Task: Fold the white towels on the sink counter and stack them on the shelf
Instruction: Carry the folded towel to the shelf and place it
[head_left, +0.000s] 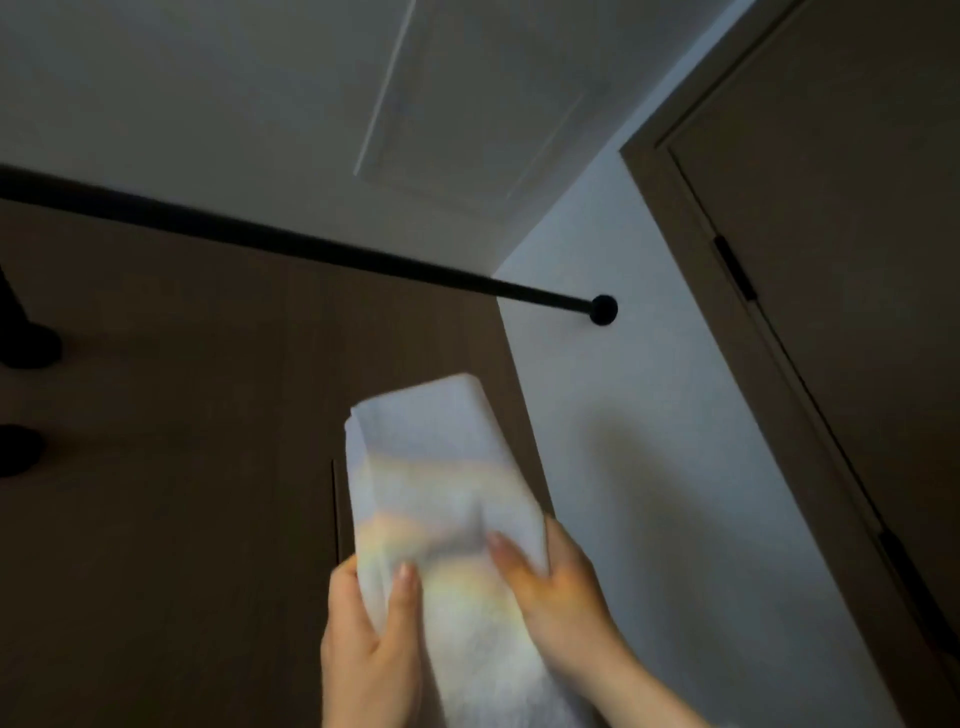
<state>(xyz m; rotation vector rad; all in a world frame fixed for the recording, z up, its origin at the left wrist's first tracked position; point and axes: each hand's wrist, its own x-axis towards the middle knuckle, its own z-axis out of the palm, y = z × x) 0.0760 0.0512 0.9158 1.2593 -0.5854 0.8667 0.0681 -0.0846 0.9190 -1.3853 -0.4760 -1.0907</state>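
Observation:
A folded white towel (441, 467) is raised up in front of me, its far end pointing toward a dark wood panel. My left hand (369, 649) grips its left edge, thumb on top and fingers behind. My right hand (556, 582) holds the right edge near the lower part, thumb lying across the cloth. The view is tilted upward; the sink counter and the shelf are out of sight.
A black rod (311, 249) runs across above the towel to a round mount (602, 310) on the white wall (649, 441). A dark door (831, 260) with hinges stands at right. Dark shapes (26, 338) show at the left edge.

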